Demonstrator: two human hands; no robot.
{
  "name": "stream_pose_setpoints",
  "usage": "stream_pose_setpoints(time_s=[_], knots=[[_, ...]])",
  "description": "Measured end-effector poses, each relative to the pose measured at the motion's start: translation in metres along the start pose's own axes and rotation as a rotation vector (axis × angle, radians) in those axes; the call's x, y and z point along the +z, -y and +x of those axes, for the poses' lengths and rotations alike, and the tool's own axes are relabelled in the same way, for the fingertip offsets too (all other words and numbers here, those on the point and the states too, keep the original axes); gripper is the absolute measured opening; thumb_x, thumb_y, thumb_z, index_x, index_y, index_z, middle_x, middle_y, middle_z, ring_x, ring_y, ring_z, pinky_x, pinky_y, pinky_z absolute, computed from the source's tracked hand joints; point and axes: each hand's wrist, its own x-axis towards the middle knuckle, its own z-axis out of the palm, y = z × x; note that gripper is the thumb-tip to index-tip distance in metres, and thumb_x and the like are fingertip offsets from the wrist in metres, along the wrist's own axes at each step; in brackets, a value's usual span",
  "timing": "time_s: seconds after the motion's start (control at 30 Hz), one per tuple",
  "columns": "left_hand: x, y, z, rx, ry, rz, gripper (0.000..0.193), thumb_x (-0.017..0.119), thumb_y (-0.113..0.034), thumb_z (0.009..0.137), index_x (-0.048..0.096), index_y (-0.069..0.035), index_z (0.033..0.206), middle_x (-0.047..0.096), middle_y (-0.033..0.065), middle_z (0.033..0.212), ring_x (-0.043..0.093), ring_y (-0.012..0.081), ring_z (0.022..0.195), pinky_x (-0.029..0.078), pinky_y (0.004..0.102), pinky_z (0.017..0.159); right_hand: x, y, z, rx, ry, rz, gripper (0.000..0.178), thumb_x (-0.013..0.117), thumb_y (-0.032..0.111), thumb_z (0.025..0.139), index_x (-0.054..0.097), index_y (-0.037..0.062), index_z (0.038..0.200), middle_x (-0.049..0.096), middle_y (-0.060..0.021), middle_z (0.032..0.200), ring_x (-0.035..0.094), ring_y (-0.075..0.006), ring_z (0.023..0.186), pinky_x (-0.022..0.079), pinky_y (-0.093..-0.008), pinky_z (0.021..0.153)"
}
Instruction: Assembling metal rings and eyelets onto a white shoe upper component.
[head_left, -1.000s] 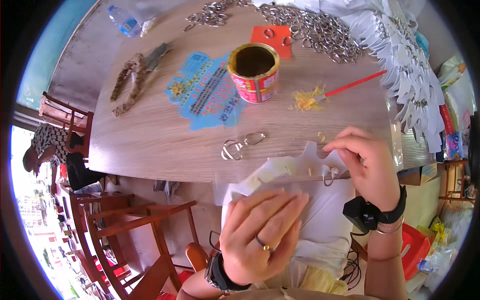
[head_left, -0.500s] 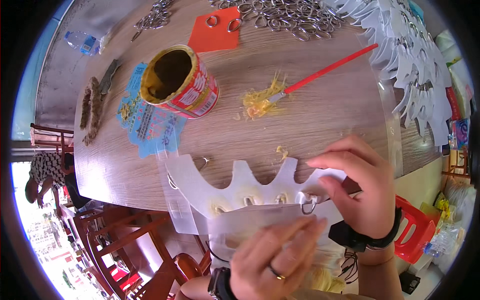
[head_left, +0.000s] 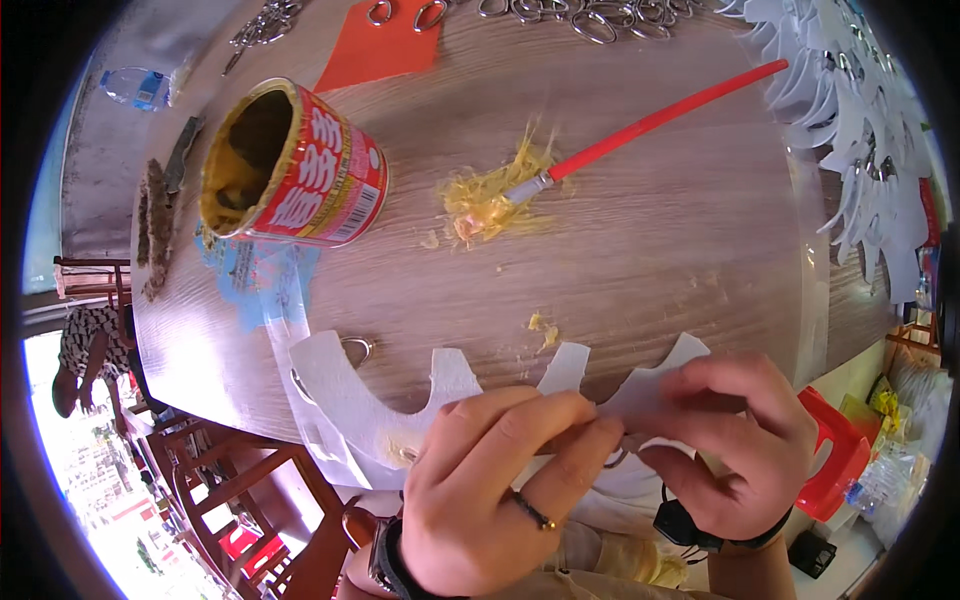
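Note:
A white scalloped sheet piece (head_left: 345, 395) lies along the table's near edge, with a yellowish glue stain on its left part. My left hand (head_left: 490, 490) reaches over its middle, thumb and fingers pinched together on it. From the right, my right hand (head_left: 735, 440) grips the piece's right part between bent fingers and thumb. Part of a metal ring (head_left: 617, 458) shows between the two hands; my fingers cover the rest. Another metal ring (head_left: 357, 350) lies beside the piece's left end. Farther off, a red-handled brush (head_left: 650, 122) rests with its bristles in smeared yellow glue (head_left: 490, 205).
A red can (head_left: 335, 180) coated with yellow glue stands left on blue paper (head_left: 240, 275). Loose metal rings (head_left: 595, 22) and an orange-red card (head_left: 380, 50) lie at the back. White pieces with rings (head_left: 850, 120) are stacked at far right. A red stool (head_left: 835, 450) stands right.
My left hand has moved up onto the sheet piece and closed there beside the right hand. The right hand has come lower and curled its fingers. The view has shifted, so the can appears farther left.

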Motion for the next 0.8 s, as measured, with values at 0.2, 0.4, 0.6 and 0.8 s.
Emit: stream_pose_setpoints(time_s=[0.2,0.4,0.6,0.8], knots=[[-0.002,-0.003,0.007,0.033,0.01,0.04,0.03,0.077,0.004,0.05,0.07,-0.009,0.077,0.06,0.004,0.08,0.057,0.0158,0.064,0.048,0.0258,0.053,0.002,-0.004,0.001,-0.059,0.029,-0.008,0.034,0.081,0.01,0.044,0.071,0.0075,0.077,0.062,-0.0062,0.087,0.058,-0.0188,0.07,0.044,-0.0296,0.058],[-0.006,0.004,0.011,-0.041,0.04,-0.105,0.024,0.071,-0.003,0.055,0.071,-0.007,0.079,0.065,0.0019,0.082,0.061,0.0153,0.067,0.048,0.0257,0.058,0.008,-0.005,0.003,-0.083,0.008,-0.071,0.032,0.081,0.011,0.042,0.067,0.0103,0.07,0.063,-0.0044,0.085,0.056,-0.0186,0.067,0.042,-0.0287,0.055],[0.009,0.025,0.006,0.142,-0.096,-0.164,0.025,0.075,-0.002,0.053,0.07,-0.006,0.077,0.064,0.0049,0.08,0.061,0.0199,0.07,0.05,0.0276,0.057,0.007,-0.004,0.006,-0.077,0.031,-0.112,0.031,0.08,0.012,0.04,0.066,0.0104,0.068,0.063,-0.0035,0.083,0.055,-0.0192,0.066,0.042,-0.0292,0.054],[0.01,0.015,0.008,0.098,-0.147,-0.185,0.027,0.077,-0.005,0.051,0.069,-0.006,0.076,0.063,0.0046,0.079,0.06,0.0193,0.068,0.049,0.0267,0.056,0.007,-0.003,0.008,-0.114,0.038,-0.152,0.029,0.076,0.012,0.041,0.064,0.0104,0.068,0.063,-0.0028,0.08,0.054,-0.0196,0.065,0.042,-0.0287,0.054]])
